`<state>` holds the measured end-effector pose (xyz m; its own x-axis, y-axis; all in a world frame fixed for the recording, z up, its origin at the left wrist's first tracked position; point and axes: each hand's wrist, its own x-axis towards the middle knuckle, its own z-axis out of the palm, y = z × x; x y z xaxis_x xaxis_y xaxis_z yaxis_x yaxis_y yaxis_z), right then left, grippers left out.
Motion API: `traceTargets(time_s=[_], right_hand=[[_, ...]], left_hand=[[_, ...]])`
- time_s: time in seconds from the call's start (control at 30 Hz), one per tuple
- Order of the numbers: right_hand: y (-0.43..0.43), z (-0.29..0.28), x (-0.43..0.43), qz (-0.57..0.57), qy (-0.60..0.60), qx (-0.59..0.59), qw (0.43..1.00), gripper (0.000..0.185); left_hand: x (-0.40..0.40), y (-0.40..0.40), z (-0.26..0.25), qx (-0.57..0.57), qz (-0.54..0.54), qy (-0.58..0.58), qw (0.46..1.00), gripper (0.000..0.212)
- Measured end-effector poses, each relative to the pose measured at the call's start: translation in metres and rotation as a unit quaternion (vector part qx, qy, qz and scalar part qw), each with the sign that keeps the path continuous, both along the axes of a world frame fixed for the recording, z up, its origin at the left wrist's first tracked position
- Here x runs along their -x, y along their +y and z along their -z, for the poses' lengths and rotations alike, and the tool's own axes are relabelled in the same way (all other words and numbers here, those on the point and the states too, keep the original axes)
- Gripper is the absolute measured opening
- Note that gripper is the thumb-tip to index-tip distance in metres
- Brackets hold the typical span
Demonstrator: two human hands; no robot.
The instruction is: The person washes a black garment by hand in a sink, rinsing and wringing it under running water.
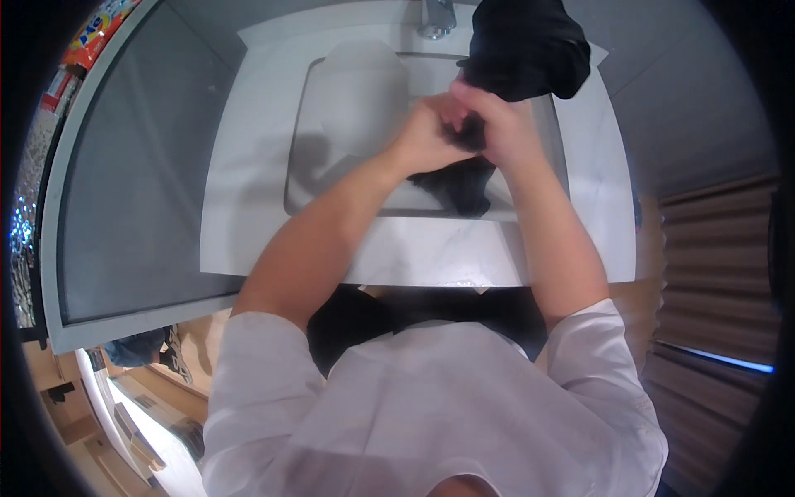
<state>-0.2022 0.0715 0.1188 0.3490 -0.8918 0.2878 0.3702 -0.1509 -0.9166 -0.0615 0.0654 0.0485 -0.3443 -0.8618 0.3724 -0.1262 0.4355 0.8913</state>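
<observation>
Over a rectangular sink basin set in a white marbled counter, both of my hands meet on a black cloth. My left hand closes round it from the left. My right hand grips it from the right, thumb towards the left hand. Part of the cloth hangs below the hands to the basin's near side. Another black bunch of fabric rises above the right hand; whether it is the same piece I cannot tell. Motion blurs the fingers.
A chrome faucet stands at the far edge. A pale rounded object is at the basin's left. A grey framed panel borders the counter on the left, with packages beyond it. A brown pleated curtain hangs right. A person's shoe shows lower left.
</observation>
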Motion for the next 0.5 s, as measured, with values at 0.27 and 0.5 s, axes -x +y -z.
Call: traceTargets(time_s=[0.27, 0.5], right_hand=[[-0.01, 0.003, -0.017, 0.351, 0.187, 0.315, 0.862, 0.02], [-0.021, 0.017, -0.027, 0.417, 0.222, 0.108, 0.874, 0.019]], left_hand=[[0.014, 0.009, -0.019, -0.035, -0.106, -0.098, 0.989, 0.032], [0.022, 0.008, -0.039, -0.046, -0.162, -0.362, 0.917, 0.037]])
